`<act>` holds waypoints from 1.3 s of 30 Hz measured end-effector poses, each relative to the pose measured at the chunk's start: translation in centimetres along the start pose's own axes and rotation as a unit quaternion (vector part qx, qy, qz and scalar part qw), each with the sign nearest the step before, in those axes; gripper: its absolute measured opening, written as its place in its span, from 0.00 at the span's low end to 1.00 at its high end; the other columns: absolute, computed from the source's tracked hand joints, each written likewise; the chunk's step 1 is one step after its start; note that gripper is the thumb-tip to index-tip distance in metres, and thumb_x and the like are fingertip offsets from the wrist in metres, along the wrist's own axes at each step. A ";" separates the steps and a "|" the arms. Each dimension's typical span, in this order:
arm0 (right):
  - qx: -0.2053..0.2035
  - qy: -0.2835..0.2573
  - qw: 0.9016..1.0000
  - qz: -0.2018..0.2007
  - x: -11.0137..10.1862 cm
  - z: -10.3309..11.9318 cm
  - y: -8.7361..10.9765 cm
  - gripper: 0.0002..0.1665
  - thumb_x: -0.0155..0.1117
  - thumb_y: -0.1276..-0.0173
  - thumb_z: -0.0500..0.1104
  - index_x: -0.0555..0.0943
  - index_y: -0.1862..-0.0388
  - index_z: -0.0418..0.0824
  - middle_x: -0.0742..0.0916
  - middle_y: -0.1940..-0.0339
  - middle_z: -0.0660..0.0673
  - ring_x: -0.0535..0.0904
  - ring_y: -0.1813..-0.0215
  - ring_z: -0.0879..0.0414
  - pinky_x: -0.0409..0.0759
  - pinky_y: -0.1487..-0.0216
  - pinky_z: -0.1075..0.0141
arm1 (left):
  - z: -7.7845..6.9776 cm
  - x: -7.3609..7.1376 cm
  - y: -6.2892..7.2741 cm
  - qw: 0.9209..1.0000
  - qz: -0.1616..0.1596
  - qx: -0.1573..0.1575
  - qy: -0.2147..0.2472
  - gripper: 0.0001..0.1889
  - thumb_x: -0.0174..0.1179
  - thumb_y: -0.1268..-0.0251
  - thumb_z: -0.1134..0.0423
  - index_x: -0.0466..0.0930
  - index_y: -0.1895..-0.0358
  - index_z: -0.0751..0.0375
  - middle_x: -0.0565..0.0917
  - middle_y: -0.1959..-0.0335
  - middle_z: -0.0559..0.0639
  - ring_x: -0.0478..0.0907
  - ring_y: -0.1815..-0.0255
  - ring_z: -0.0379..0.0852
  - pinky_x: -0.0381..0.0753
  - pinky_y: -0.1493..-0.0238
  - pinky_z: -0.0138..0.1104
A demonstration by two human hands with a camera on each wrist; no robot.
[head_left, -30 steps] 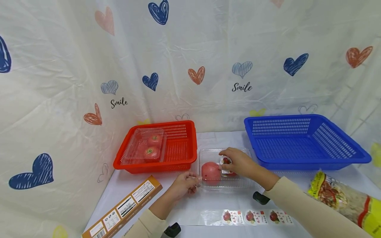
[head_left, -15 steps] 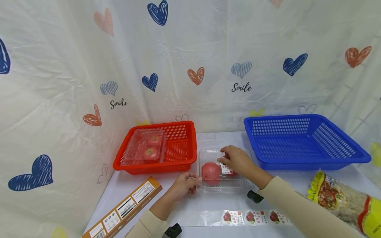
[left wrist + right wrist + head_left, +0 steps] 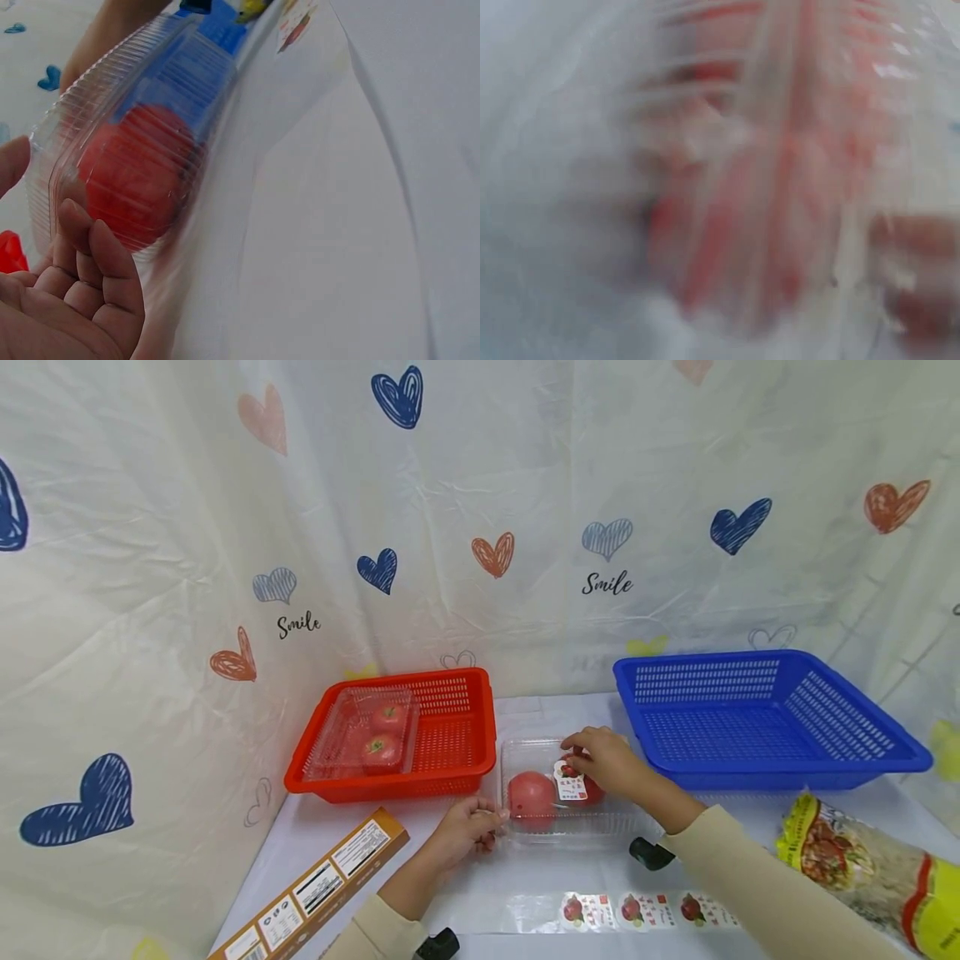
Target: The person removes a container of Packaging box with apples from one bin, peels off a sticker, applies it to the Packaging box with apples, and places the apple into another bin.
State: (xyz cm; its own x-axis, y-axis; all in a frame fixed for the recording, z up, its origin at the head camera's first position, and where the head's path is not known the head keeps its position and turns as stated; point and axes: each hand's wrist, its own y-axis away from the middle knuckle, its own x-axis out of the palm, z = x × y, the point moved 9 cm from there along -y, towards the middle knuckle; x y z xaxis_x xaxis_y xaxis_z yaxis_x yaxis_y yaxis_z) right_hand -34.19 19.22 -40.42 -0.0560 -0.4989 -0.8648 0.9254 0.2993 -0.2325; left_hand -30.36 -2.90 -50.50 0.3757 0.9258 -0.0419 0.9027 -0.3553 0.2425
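Observation:
A clear plastic clamshell box (image 3: pixel 534 752) stands on the table in the head view, with red tomatoes (image 3: pixel 531 795) inside. My left hand (image 3: pixel 467 828) pinches the box's near left edge; its thumb and curled fingertips meet the ribbed wall in the left wrist view. On the lid, over the right tomato, lies a white label (image 3: pixel 571 782) with a red fruit picture. My right hand (image 3: pixel 609 767) reaches over the box from the right, thumb and fingertips touching the lid at the label's upper right. The right wrist view is blurred, showing red fruit through ribbed plastic.
A red basket (image 3: pixel 450 770) at the back left holds another clamshell of tomatoes (image 3: pixel 381 752). The blue basket (image 3: pixel 705 777) stands at the back right. Also about are a long orange-brown carton (image 3: pixel 315 885), a strip of labels (image 3: pixel 645 910) in front, and a yellow-ended food bag (image 3: pixel 862 864).
My right hand has shifted slightly over the lid and drawn back off the label, so more of it shows. My left hand has stayed at the box's edge.

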 end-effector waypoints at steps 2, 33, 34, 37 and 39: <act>-0.008 -0.013 1.000 0.021 -0.1 -0.1 0.3 0.15 0.67 0.34 0.42 0.83 0.48 0.43 0.83 0.62 0.51 0.75 0.52 0.47 0.69 0.49 0.46 | 0.0 0.0 0.0 1.000 0.002 0.003 0.003 0.22 0.67 0.40 0.48 0.75 0.54 0.60 0.83 0.67 0.53 0.75 0.71 0.47 0.79 0.67 0.34; -0.005 -0.057 0.990 0.128 0.2 -1.2 1.7 0.32 0.79 0.48 0.50 0.81 0.42 0.54 0.79 0.50 0.52 0.71 0.47 0.51 0.77 0.49 0.54 | 0.1 0.3 0.0 0.999 0.011 0.011 0.033 0.20 0.67 0.40 0.51 0.75 0.53 0.61 0.83 0.68 0.53 0.74 0.72 0.46 0.79 0.67 0.34; -0.004 -0.058 0.990 0.129 0.2 -1.1 1.7 0.33 0.79 0.48 0.50 0.81 0.41 0.53 0.79 0.50 0.52 0.71 0.47 0.51 0.77 0.49 0.54 | 0.1 0.3 0.0 0.999 0.011 0.010 0.033 0.20 0.67 0.40 0.51 0.75 0.53 0.61 0.83 0.68 0.53 0.74 0.72 0.46 0.79 0.66 0.34; -0.003 -0.058 0.990 0.131 0.3 -1.1 1.8 0.33 0.79 0.49 0.51 0.81 0.41 0.52 0.79 0.50 0.52 0.71 0.47 0.51 0.77 0.49 0.54 | 0.2 0.3 0.0 0.999 0.011 0.010 0.032 0.21 0.68 0.40 0.50 0.75 0.53 0.60 0.83 0.68 0.53 0.74 0.72 0.46 0.80 0.66 0.34; -0.004 -0.058 0.989 0.134 0.3 -1.0 1.8 0.34 0.79 0.49 0.51 0.81 0.41 0.52 0.79 0.50 0.52 0.71 0.47 0.51 0.77 0.49 0.54 | 0.3 0.3 0.0 0.999 0.012 0.010 0.032 0.21 0.67 0.40 0.50 0.75 0.53 0.60 0.83 0.68 0.53 0.74 0.71 0.46 0.80 0.65 0.34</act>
State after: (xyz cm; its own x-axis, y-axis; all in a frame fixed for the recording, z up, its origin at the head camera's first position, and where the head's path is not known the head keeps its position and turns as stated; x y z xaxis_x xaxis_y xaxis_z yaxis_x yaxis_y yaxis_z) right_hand -32.91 20.45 -41.53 0.2349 -0.4914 -0.8387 0.8982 0.4395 -0.0059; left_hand -30.14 -2.63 -50.75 0.3846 0.9227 0.0255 0.8975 -0.3802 0.2233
